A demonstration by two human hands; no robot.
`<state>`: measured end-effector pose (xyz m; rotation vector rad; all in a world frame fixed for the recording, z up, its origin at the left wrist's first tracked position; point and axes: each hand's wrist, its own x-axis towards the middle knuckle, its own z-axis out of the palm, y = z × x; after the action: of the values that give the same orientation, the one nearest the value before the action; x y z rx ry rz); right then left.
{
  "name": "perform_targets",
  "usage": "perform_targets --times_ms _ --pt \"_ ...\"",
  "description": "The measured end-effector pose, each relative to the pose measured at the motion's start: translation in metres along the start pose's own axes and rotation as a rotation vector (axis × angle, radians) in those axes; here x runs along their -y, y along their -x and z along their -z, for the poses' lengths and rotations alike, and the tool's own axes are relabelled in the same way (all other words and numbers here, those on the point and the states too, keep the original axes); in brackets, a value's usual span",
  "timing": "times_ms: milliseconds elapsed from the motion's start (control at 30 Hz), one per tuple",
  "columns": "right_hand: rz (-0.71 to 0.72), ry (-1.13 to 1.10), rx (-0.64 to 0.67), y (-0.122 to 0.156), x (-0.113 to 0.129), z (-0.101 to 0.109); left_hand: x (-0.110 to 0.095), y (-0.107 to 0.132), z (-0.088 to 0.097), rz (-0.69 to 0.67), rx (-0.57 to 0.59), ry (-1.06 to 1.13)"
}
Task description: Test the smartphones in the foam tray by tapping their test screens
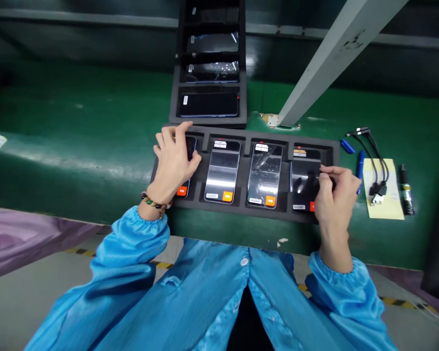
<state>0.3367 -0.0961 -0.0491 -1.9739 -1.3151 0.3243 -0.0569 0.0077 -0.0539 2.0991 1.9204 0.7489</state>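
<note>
A black foam tray (243, 165) lies before me with several smartphones, one per slot, with orange or red stickers at their lower corners. My left hand (173, 158) is over the leftmost smartphone (191, 146), its fingers bent and apart, covering much of the screen. The thumb is by the phone's right side and the index fingertip is at the tray's upper edge. My right hand (334, 192) has thumb and index finger at the right edge of the rightmost smartphone (303, 180), gripping it there. Two smartphones, one (222, 170) beside the other (265, 173), lie untouched between my hands.
Behind stands a second black tray (208, 121) of phones. A grey metal post (322, 63) slants up from the green table (95, 146). To the right are a blue pen (360, 170), its cap (347, 146), black cables (378, 156), yellow paper (391, 195) and a dark marker (407, 192).
</note>
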Motion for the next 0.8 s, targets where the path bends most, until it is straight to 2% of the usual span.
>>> perform_targets --times_ms 100,200,333,400,467,633,800 --pt "0.042 0.009 -0.038 0.005 0.004 -0.002 -0.007 0.003 0.005 -0.026 -0.028 0.015" --pt "0.179 0.057 -0.02 0.015 0.022 -0.012 -0.03 0.006 0.0 -0.09 -0.058 0.049" --pt "0.294 0.109 0.16 0.027 0.053 -0.034 -0.078 0.005 -0.023 -0.207 0.151 0.0" --pt "0.289 0.109 0.189 0.03 0.063 -0.043 -0.098 0.002 -0.031 -0.177 0.242 -0.098" --pt "0.265 0.098 0.194 0.031 0.069 -0.048 -0.111 -0.001 -0.031 -0.127 0.275 -0.168" --pt "0.233 0.064 0.203 0.027 0.073 -0.052 -0.117 -0.001 -0.022 -0.098 0.269 -0.188" --pt "0.175 -0.004 0.172 0.023 0.073 -0.054 -0.116 0.001 -0.026 -0.146 0.249 -0.129"
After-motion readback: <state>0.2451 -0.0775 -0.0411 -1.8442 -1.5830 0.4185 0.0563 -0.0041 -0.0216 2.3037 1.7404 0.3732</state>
